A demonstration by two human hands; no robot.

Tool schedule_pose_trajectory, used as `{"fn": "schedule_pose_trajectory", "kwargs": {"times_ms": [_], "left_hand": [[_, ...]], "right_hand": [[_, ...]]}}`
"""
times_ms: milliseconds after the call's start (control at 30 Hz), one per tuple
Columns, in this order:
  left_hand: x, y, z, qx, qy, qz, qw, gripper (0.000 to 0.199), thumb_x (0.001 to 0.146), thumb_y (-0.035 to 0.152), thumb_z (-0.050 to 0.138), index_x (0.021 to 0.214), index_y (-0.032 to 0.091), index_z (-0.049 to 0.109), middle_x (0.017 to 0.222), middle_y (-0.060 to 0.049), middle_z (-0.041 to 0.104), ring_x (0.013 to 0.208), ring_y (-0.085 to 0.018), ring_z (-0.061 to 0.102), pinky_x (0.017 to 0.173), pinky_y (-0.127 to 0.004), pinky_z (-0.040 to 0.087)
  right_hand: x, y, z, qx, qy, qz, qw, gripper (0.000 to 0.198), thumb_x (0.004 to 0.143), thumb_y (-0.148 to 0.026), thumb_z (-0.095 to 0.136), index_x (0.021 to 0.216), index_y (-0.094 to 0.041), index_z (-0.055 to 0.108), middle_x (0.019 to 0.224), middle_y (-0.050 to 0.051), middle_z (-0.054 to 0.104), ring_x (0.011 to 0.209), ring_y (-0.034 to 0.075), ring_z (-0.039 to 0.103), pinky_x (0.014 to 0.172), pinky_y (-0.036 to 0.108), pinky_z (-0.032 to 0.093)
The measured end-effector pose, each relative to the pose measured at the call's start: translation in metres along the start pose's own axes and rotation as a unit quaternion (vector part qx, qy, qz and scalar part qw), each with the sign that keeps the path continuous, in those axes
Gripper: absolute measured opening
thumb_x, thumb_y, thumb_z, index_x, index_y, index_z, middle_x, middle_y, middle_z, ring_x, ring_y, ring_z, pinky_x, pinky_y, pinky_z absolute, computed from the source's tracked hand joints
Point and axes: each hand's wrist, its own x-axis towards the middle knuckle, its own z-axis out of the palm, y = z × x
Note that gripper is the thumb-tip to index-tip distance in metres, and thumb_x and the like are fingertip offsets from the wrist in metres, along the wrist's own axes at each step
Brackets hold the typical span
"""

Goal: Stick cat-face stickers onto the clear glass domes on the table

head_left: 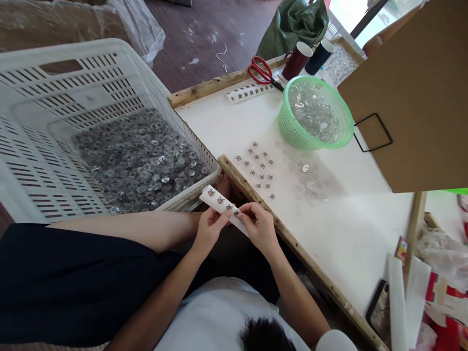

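Above my lap, just off the table's wooden edge, I hold a folded white sticker strip (pixel 215 199) printed with small cat faces. My left hand (pixel 212 225) grips its lower side with the thumb on top. Near the strip's right end, my right hand (pixel 259 222) pinches at one of the cat-face stickers. On the white table (pixel 351 229) beyond lie several loose cat-face stickers (pixel 262 166). Right of them are scattered clear round discs (pixel 309 185). A green plastic basket (pixel 283 119) full of similar clear pieces stands behind these.
At my left is a large white crate (pixel 32 161) holding many clear discs. Red-handled scissors (pixel 261 70) rest by another sticker strip (pixel 245 93) near two mugs (pixel 297 61). A big cardboard panel (pixel 413 107) rises at the right. A phone (pixel 379 307) lies at the lower right.
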Motion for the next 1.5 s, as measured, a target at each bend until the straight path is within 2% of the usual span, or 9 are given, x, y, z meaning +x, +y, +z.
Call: {"fn": "schedule_pose_trajectory", "kwargs": {"times_ms": [100,167,367,467,600,667,833,1133,1500], "left_hand": [[0.002,0.001,-0.004,-0.02,-0.017,-0.011,1.0,0.043,0.077,0.036,0.074,0.115,0.019,0.067,0.087,-0.004,0.072,0.077,-0.02,0.068,0.068,-0.03,0.058],[0.003,0.0,-0.006,-0.016,-0.026,-0.023,0.999,0.038,0.078,0.037,0.072,0.111,0.017,0.07,0.085,-0.005,0.072,0.074,-0.02,0.068,0.063,-0.03,0.058],[0.006,-0.003,-0.004,-0.003,0.0,-0.04,0.999,0.039,0.075,0.041,0.075,0.105,0.016,0.072,0.084,-0.006,0.073,0.075,-0.023,0.07,0.062,-0.033,0.06],[0.007,-0.004,-0.004,-0.004,0.018,-0.038,0.999,0.04,0.074,0.041,0.075,0.105,0.016,0.072,0.085,-0.006,0.073,0.075,-0.023,0.069,0.059,-0.031,0.059],[0.007,-0.006,-0.003,-0.014,0.023,-0.032,0.999,0.039,0.074,0.04,0.076,0.105,0.016,0.072,0.086,-0.006,0.072,0.075,-0.022,0.069,0.057,-0.028,0.059],[0.006,-0.006,-0.002,-0.01,0.019,-0.031,0.999,0.039,0.074,0.039,0.076,0.105,0.015,0.072,0.085,-0.006,0.072,0.075,-0.021,0.069,0.058,-0.029,0.059],[0.004,-0.005,0.001,0.0,0.021,-0.031,0.999,0.041,0.072,0.04,0.077,0.104,0.015,0.072,0.086,-0.006,0.072,0.075,-0.021,0.068,0.059,-0.03,0.059],[0.004,-0.003,-0.001,-0.003,0.027,-0.034,0.999,0.04,0.071,0.04,0.078,0.102,0.016,0.073,0.086,-0.005,0.071,0.074,-0.021,0.068,0.059,-0.03,0.06],[0.007,-0.008,0.002,-0.009,0.016,-0.045,0.999,0.037,0.073,0.038,0.077,0.102,0.015,0.073,0.084,-0.005,0.071,0.074,-0.02,0.067,0.06,-0.028,0.059]], "right_hand": [[0.001,0.001,-0.005,0.015,-0.032,0.008,0.999,0.006,0.087,-0.025,0.06,0.089,-0.021,0.064,0.079,-0.001,0.068,0.071,0.014,0.063,0.065,0.025,0.049],[0.0,0.002,-0.004,0.007,-0.029,0.011,1.0,0.006,0.087,-0.025,0.06,0.09,-0.021,0.063,0.08,0.0,0.068,0.071,0.015,0.063,0.066,0.026,0.05],[-0.008,-0.009,-0.003,-0.086,0.06,-0.063,0.992,0.011,0.088,-0.022,0.056,0.082,-0.023,0.065,0.093,0.005,0.065,0.087,0.019,0.062,0.077,0.032,0.051],[-0.006,-0.005,-0.033,-0.028,0.124,-0.054,0.99,0.008,0.087,-0.026,0.059,0.08,-0.023,0.063,0.088,0.004,0.064,0.084,0.018,0.062,0.074,0.032,0.052],[0.001,0.031,-0.102,0.014,0.267,0.062,0.962,0.018,0.081,-0.038,0.065,0.081,-0.021,0.06,0.071,0.0,0.06,0.066,0.015,0.058,0.062,0.029,0.049],[0.004,0.052,-0.131,0.006,0.29,0.122,0.949,0.025,0.076,-0.042,0.069,0.08,-0.019,0.06,0.071,0.001,0.061,0.064,0.014,0.058,0.06,0.029,0.048],[0.005,0.081,-0.154,-0.007,0.262,0.168,0.95,0.029,0.072,-0.045,0.069,0.08,-0.018,0.061,0.07,0.003,0.063,0.059,0.014,0.056,0.054,0.027,0.044],[0.025,0.078,-0.157,-0.06,0.242,0.149,0.957,0.026,0.073,-0.044,0.069,0.078,-0.019,0.064,0.076,0.005,0.068,0.064,0.014,0.057,0.059,0.029,0.047],[-0.014,0.091,-0.154,-0.032,0.177,0.204,0.962,0.028,0.072,-0.044,0.07,0.074,-0.018,0.061,0.064,0.001,0.061,0.055,0.012,0.051,0.051,0.026,0.039]]}}
